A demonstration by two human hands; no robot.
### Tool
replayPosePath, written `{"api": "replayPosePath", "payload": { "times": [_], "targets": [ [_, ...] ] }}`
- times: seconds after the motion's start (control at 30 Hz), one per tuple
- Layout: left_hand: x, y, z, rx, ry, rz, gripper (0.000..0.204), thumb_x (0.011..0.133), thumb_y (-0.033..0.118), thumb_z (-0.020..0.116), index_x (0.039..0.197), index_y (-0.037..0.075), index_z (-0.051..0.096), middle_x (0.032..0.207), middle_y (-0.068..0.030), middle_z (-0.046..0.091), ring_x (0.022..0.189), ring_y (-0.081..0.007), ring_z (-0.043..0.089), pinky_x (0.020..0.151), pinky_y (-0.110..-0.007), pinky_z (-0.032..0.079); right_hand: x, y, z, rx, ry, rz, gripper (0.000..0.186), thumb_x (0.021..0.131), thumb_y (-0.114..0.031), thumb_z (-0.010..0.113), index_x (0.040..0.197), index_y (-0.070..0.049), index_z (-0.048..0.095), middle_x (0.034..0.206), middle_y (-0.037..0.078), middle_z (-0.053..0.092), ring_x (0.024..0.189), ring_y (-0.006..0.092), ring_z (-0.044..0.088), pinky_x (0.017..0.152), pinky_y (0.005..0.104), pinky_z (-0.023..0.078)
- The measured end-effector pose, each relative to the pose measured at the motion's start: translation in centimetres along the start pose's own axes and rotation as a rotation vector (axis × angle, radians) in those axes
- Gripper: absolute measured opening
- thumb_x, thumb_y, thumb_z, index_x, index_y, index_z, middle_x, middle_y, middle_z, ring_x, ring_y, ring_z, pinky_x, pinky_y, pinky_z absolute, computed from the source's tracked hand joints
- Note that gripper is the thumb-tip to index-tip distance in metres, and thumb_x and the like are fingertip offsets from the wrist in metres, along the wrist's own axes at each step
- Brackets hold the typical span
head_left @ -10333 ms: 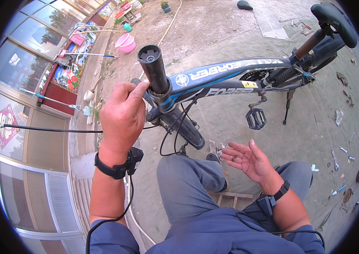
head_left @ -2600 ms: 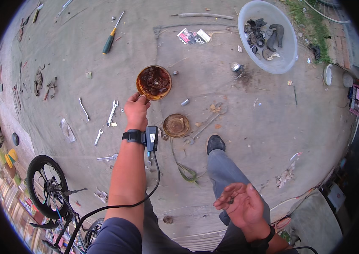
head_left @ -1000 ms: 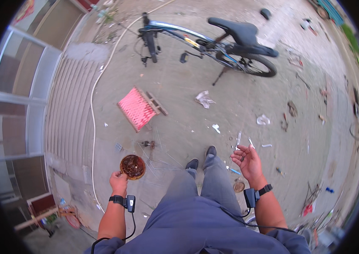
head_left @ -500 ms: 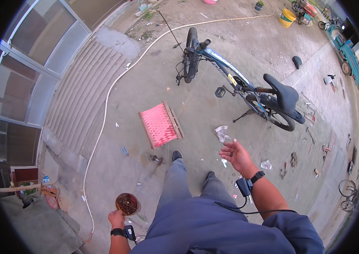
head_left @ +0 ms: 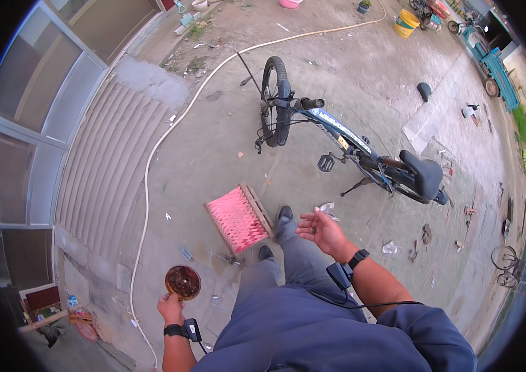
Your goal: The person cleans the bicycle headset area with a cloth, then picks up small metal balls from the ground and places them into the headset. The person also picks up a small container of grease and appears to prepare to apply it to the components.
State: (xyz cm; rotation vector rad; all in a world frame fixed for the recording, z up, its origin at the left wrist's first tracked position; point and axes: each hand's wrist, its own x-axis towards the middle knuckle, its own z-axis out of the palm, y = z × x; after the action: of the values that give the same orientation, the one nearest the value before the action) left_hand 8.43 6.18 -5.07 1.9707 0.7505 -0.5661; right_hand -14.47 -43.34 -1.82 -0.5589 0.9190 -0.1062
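Note:
My left hand [head_left: 170, 306] is closed on the near side of a round cup [head_left: 183, 283] with dark reddish-brown contents, held low to the left of my legs. Too little shows to tell what the contents are. Held out in front of my body, my right hand [head_left: 324, 232] is empty, its fingers apart. Beyond it a crumpled clear wrapper [head_left: 328, 211] lies on the ground, partly hidden by the fingers. Ahead of my feet stands a low stool [head_left: 236, 220] with a pink woven seat and wooden rails. A blue bicycle [head_left: 350, 142] leans on its kickstand farther off.
A pale hose [head_left: 146, 204] curves along the ground on the left, beside ridged concrete [head_left: 99, 158] and glass doors [head_left: 34, 80]. Hand tools [head_left: 425, 234] and scraps lie scattered at right. A yellow bucket [head_left: 406, 23] and a teal three-wheeled cart [head_left: 491, 67] stand far right.
My feet have stepped, and the stool is now closer to them. My right hand has shifted left in the view. The cup stays in my left hand, slightly higher in view.

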Motion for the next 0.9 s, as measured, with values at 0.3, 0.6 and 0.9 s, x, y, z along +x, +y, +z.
{"api": "replayPosePath", "payload": {
  "times": [0.3, 0.6, 0.9],
  "targets": [
    [1.2, 16.0, 9.0, 0.144, -0.031, 0.066, 0.024, 0.085, 0.005, 0.068, 0.105, -0.002, 0.059, 0.082, -0.0072, 0.065, 0.058, -0.0125, 0.059, 0.047, -0.025, 0.046, 9.1, -8.0, 0.2, 0.172, 0.002, 0.043, 0.057, 0.107, -0.047, 0.046, 0.130, 0.004, 0.055, 0.119, 0.019, 0.065, 0.113, 0.0346, 0.064, 0.099, 0.0479, 0.052],
    [1.6, 30.3, 21.3, 0.337, -0.113, 0.175, 0.012, 0.087, 0.005, 0.064, 0.097, -0.001, 0.062, 0.079, -0.0054, 0.064, 0.059, -0.0117, 0.058, 0.050, -0.025, 0.048, 12.2, -11.3, -4.0, 0.319, 0.151, 0.011, 0.052, 0.106, -0.045, 0.046, 0.126, 0.001, 0.059, 0.116, 0.019, 0.067, 0.107, 0.0329, 0.066, 0.095, 0.0450, 0.053],
    [6.1, 37.7, 31.4, 0.480, -0.247, 0.281, 0.024, 0.089, 0.011, 0.064, 0.109, -0.003, 0.061, 0.083, -0.0093, 0.068, 0.061, -0.0146, 0.063, 0.055, -0.026, 0.054, 13.2, -8.2, -5.3, 0.456, 0.290, -0.117, 0.059, 0.105, -0.051, 0.045, 0.125, 0.003, 0.057, 0.106, 0.015, 0.067, 0.098, 0.0301, 0.068, 0.089, 0.0402, 0.055]
  ]
}}
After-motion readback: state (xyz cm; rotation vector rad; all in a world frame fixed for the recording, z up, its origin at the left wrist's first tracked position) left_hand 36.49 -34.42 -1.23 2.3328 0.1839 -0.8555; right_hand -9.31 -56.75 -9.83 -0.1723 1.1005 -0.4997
